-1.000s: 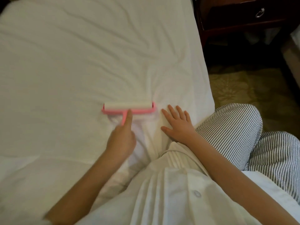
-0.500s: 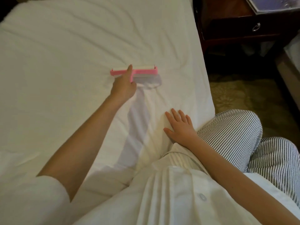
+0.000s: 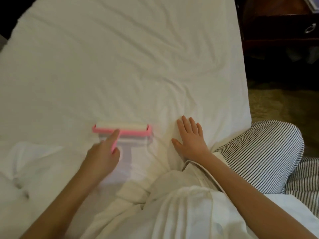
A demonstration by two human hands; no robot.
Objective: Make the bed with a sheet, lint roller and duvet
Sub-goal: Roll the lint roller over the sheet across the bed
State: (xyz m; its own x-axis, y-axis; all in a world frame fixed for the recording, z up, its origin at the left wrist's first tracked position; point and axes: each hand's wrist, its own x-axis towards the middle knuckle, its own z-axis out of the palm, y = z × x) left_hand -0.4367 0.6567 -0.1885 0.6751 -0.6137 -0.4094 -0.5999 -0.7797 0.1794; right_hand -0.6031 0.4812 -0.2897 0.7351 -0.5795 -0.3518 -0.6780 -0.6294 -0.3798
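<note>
A white sheet (image 3: 120,66) covers the bed, creased near the right side. On it lies a pink lint roller (image 3: 133,130) with a white roll, near the bed's front middle. My left hand (image 3: 101,156) grips its pink handle, index finger stretched along the handle toward the roll. To the right of the roller, my right hand (image 3: 191,140) rests flat on the sheet with fingers spread, close to the bed's right edge. A bunched white fabric (image 3: 31,163) lies at the front left; I cannot tell if it is the duvet.
A dark wooden nightstand (image 3: 279,31) with a ring-pull drawer stands at the upper right, beside the bed. Patterned carpet (image 3: 283,104) lies to the right. My striped trouser knee (image 3: 262,156) presses against the bed's right edge.
My left hand pushed the roller away up the sheet, then pulled it back toward me and slightly left. My right hand stayed flat in place.
</note>
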